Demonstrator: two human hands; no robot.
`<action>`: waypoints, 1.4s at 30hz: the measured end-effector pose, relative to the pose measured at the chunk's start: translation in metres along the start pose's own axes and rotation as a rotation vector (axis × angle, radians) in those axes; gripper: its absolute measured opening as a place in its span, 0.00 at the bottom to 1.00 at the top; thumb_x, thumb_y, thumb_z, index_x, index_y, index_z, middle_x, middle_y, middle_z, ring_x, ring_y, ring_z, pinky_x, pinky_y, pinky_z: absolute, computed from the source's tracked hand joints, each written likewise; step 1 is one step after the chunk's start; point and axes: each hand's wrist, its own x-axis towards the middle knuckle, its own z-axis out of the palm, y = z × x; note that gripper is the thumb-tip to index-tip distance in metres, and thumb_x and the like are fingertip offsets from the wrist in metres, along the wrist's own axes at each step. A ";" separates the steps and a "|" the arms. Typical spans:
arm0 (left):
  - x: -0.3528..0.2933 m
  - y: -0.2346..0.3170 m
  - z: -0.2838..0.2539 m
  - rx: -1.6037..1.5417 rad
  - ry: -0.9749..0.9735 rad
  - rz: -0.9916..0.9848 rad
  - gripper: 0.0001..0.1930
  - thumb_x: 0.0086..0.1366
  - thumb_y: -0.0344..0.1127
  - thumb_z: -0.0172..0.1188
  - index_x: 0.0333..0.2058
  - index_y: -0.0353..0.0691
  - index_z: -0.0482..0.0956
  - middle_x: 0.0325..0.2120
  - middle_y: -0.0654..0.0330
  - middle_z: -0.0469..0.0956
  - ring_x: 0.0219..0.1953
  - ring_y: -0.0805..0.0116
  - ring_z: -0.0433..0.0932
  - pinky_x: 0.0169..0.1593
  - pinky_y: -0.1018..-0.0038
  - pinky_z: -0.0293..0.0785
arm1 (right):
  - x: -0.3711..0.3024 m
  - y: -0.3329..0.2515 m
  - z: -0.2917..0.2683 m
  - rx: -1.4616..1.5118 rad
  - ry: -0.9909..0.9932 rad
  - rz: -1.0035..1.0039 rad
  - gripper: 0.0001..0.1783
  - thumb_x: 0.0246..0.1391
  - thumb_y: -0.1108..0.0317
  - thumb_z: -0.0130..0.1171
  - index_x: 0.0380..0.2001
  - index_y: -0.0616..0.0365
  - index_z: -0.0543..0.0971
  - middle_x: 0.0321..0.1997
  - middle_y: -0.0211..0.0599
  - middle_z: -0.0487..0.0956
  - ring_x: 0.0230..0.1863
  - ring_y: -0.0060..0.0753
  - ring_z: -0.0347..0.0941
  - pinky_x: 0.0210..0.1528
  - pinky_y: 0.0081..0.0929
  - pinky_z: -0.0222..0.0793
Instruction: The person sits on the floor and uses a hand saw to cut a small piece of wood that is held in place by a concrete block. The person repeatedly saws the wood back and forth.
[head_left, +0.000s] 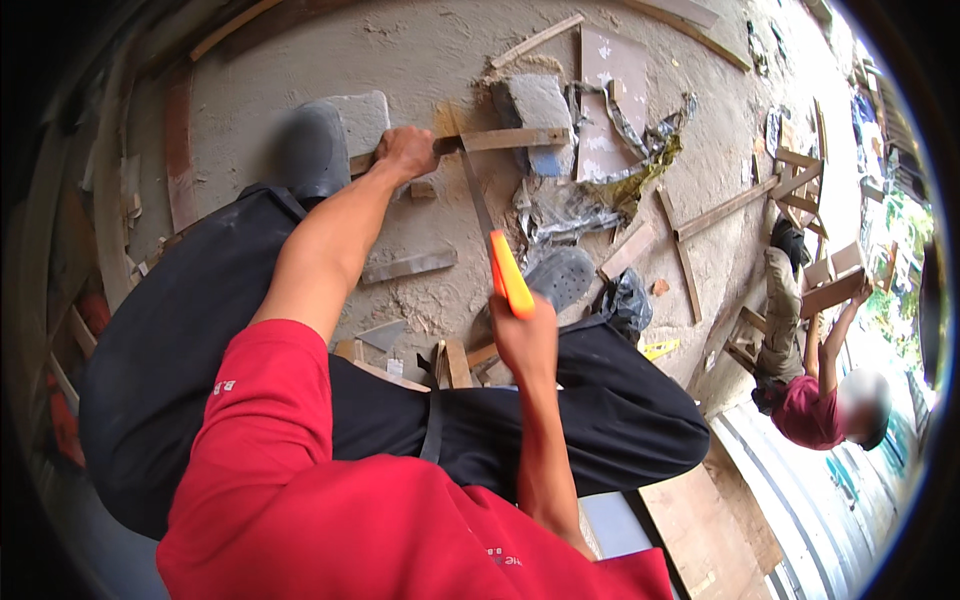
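My left hand (405, 153) is closed around a narrow wooden strip (515, 139) and presses it down. The strip spans two grey concrete blocks, the left block (362, 122) and the right block (532, 100). My left shoe (312, 150) stands at the strip's left end. In my right hand (526, 335) is the orange and yellow handle of a handsaw (511, 275). Its thin blade slants up to the strip and meets it just right of my left hand. Pale sawdust lies on the ground beyond the strip there.
Crumpled silvery plastic sheeting (575, 208) lies by the right block, near a flat board (610, 90). Wood offcuts (410, 266) are scattered on the sandy ground. At right another person (810, 405) holds a wooden piece (833, 290), beside corrugated metal sheets (765, 470).
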 end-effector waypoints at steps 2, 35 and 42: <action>0.002 -0.014 0.003 0.014 -0.032 -0.010 0.15 0.53 0.43 0.59 0.34 0.39 0.84 0.30 0.43 0.82 0.36 0.47 0.83 0.42 0.56 0.78 | -0.037 -0.005 -0.008 0.191 0.037 -0.082 0.12 0.53 0.66 0.58 0.24 0.66 0.77 0.22 0.54 0.76 0.23 0.49 0.76 0.28 0.37 0.68; -0.022 -0.019 0.008 -0.006 -0.023 0.004 0.14 0.51 0.38 0.59 0.31 0.35 0.84 0.29 0.41 0.82 0.34 0.45 0.83 0.40 0.56 0.79 | -0.049 0.020 0.026 0.128 0.118 -0.104 0.14 0.51 0.65 0.60 0.22 0.68 0.75 0.17 0.52 0.73 0.19 0.41 0.73 0.24 0.39 0.64; 0.000 -0.016 0.006 0.030 -0.014 -0.030 0.14 0.51 0.38 0.58 0.33 0.35 0.84 0.30 0.41 0.82 0.37 0.46 0.83 0.39 0.57 0.80 | 0.005 0.012 0.035 -0.057 0.100 -0.062 0.12 0.49 0.67 0.60 0.23 0.67 0.75 0.19 0.54 0.74 0.22 0.56 0.72 0.27 0.41 0.66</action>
